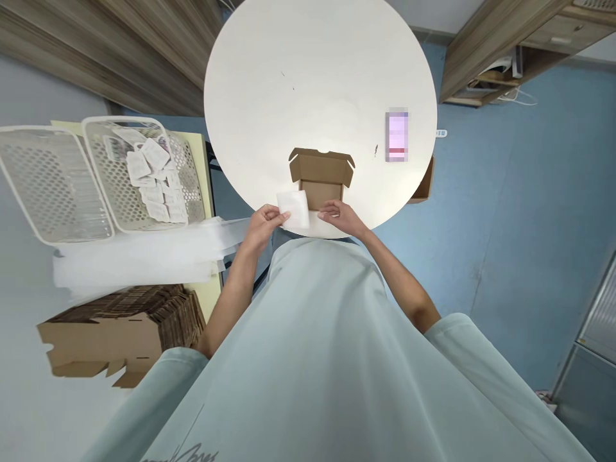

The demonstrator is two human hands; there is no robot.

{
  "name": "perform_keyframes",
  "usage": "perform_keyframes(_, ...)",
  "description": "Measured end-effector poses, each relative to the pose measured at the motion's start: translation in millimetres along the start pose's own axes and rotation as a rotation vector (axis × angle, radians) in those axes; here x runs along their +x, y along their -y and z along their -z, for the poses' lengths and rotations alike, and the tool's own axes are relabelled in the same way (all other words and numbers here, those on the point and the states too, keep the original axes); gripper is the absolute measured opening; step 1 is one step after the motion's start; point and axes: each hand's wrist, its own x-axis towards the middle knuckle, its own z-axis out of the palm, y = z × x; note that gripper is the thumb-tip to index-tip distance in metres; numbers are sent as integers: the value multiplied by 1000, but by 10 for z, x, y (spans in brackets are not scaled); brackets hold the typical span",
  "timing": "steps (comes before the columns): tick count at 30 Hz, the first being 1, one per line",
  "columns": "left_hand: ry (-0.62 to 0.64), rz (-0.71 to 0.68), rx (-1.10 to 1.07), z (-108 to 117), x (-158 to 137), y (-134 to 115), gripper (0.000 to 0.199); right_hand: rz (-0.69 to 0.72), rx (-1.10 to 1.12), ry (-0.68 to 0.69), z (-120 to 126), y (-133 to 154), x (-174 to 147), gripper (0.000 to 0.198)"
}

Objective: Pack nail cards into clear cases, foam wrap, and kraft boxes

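My left hand pinches the left edge of a small white packet between thumb and fingers, over the table's near edge. Just right of the packet an open brown cardboard box lies on the table, its lid flap raised at the far side. My right hand is at the box's near right corner, with its fingers curled and the thumb close to them. Whether those fingers grip the box's edge cannot be made out. The part of the box near me is partly covered by the right hand.
The round white table carries a blurred phone-like object on its right. To my left stand white baskets, one with many white packets, white wrapping sheets and a stack of flat cardboard boxes. Another brown box sits below the table's right edge.
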Motion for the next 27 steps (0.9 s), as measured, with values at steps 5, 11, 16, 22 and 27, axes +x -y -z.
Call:
perform_keyframes(5, 80, -33, 76, -281, 103, -95, 60, -25, 210, 67, -53, -42, 79, 68)
perform_keyframes(11, 71, -66, 164, -510, 346, -84, 50, 19, 212, -17, -14, -161, 201, 55)
perform_keyframes(16, -1, -95, 355, -770, 584, -2, 24, -69, 10, -154, -17, -236, 411, 36)
perform_keyframes(22, -59, -176, 599, -1025, 722, 124, 33, -118, -396, -263, -149, -215, 560, 39)
perform_keyframes(27, -43, -186, 645, -1090, 726, 200, 46, -147, -587, -203, -281, -192, 602, 39)
